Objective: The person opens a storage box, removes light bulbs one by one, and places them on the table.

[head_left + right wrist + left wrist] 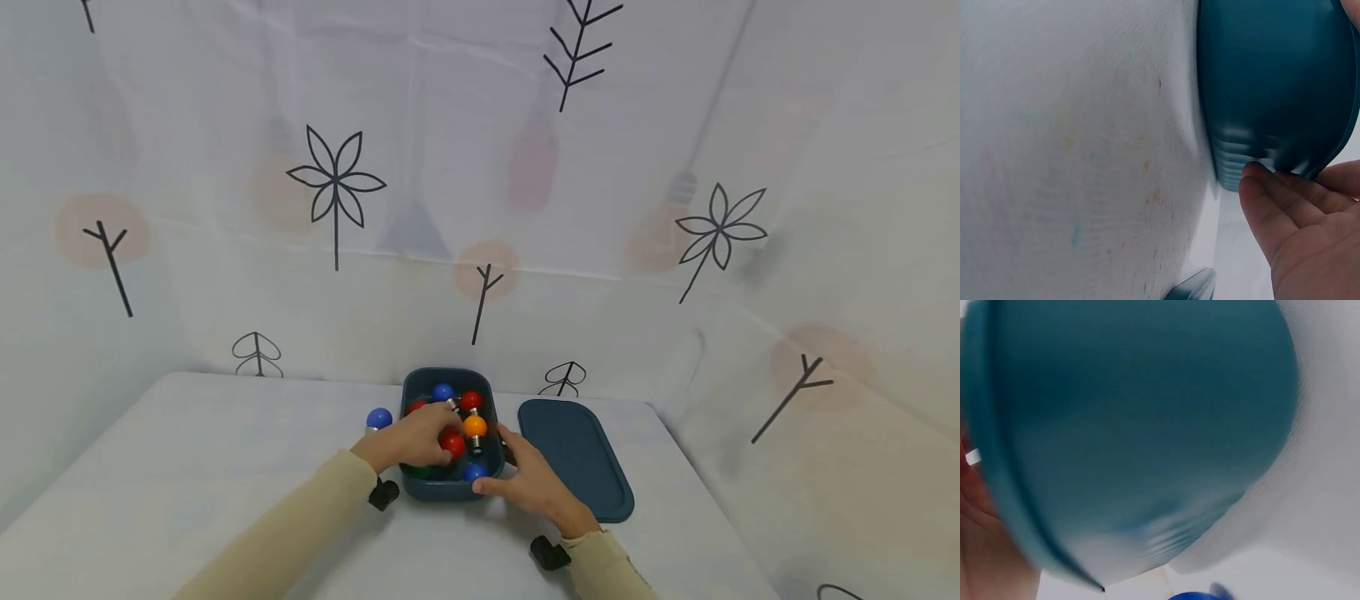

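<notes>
A dark teal plastic box [450,492] stands on the white-covered table, with several colored light bulbs in it. My left hand [412,435] reaches over its left side, thumb and fingers pinching a red light bulb [452,444]. An orange bulb [475,427] with a metal base lies to its right. At the back are a blue bulb [442,391] and another red bulb [471,401]; a further blue bulb [475,472] lies near the front. My right hand [528,479] holds the box's right front corner, fingers against the outer wall [1272,81], thumb at the front rim.
A flat teal lid [576,458] lies on the table right of the box, close to my right hand. Outside the box on the left, a blue bulb [379,418] lies beside my left wrist. A patterned white cloth [420,317] hangs behind the table.
</notes>
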`<state>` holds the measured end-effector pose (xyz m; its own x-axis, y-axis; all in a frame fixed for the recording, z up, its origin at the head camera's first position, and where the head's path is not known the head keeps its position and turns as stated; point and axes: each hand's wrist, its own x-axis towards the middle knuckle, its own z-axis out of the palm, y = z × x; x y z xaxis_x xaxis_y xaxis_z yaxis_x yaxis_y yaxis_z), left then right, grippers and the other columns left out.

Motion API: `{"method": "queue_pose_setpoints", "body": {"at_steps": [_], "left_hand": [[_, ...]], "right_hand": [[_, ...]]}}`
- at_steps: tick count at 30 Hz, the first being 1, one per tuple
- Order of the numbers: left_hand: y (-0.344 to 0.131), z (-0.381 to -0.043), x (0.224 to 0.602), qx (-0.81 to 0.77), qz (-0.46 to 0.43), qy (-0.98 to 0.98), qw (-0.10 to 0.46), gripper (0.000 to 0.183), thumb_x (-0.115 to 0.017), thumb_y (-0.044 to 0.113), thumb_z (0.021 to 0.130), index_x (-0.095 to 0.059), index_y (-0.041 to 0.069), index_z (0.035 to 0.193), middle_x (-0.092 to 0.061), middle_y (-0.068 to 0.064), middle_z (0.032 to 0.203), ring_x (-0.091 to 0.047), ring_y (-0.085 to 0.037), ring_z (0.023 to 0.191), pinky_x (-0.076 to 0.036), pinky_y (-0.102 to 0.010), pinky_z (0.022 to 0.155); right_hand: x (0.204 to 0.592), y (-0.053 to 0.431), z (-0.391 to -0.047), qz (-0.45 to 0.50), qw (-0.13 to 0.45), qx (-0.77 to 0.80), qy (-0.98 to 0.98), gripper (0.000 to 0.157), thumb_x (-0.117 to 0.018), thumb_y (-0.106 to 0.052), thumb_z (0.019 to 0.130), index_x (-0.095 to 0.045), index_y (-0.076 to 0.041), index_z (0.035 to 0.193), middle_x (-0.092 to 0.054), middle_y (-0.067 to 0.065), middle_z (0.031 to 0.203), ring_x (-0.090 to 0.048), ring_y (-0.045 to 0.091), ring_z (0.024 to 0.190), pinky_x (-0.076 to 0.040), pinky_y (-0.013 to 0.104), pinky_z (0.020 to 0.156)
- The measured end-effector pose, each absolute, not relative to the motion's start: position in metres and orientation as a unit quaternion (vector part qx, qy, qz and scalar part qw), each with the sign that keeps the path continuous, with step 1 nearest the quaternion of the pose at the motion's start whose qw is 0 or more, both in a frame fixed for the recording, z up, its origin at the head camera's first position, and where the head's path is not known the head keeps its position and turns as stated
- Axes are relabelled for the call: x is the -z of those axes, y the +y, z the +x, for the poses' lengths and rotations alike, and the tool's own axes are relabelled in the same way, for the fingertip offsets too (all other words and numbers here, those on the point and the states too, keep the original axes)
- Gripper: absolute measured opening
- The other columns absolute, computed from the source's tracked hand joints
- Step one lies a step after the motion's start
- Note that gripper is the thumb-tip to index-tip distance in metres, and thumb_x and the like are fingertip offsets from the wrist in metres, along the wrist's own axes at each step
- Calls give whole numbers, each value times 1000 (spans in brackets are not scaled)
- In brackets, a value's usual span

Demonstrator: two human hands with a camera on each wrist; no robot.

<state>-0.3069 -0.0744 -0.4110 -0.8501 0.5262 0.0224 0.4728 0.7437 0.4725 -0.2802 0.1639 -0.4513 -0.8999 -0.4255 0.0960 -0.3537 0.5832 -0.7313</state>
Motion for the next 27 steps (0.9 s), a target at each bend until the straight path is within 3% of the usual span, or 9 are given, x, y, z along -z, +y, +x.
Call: {"method": "queue_pose_setpoints", "body": {"at_steps": [10,17,27], "left_hand": [[-85,-301,398,-254,276,927,24,41,-73,17,80,-64,14,120,-53,2,118,-49,-16,104,-49,-34,88],[-97,-297,392,-273,302,913,-14,38,-72,12,79,-65,12,117,-54,-1,115,-52,-16,97,-52,-31,82],[-121,-288,388,-282,290,914,-37,37,-72,13,81,-65,11,117,-53,1,106,-51,-16,96,-51,-31,81]], "right_hand": [[451,163,-281,-213,49,396,892,100,-74,-51,78,-23,-8,151,-30,17,151,-47,35,126,-41,50,100],[452,164,-281,-207,49,394,894,100,-74,-52,77,-23,-9,151,-31,17,151,-48,34,125,-42,49,100],[451,162,-280,-205,49,394,895,101,-74,-53,76,-23,-8,151,-31,17,150,-47,34,126,-41,51,101]]}}
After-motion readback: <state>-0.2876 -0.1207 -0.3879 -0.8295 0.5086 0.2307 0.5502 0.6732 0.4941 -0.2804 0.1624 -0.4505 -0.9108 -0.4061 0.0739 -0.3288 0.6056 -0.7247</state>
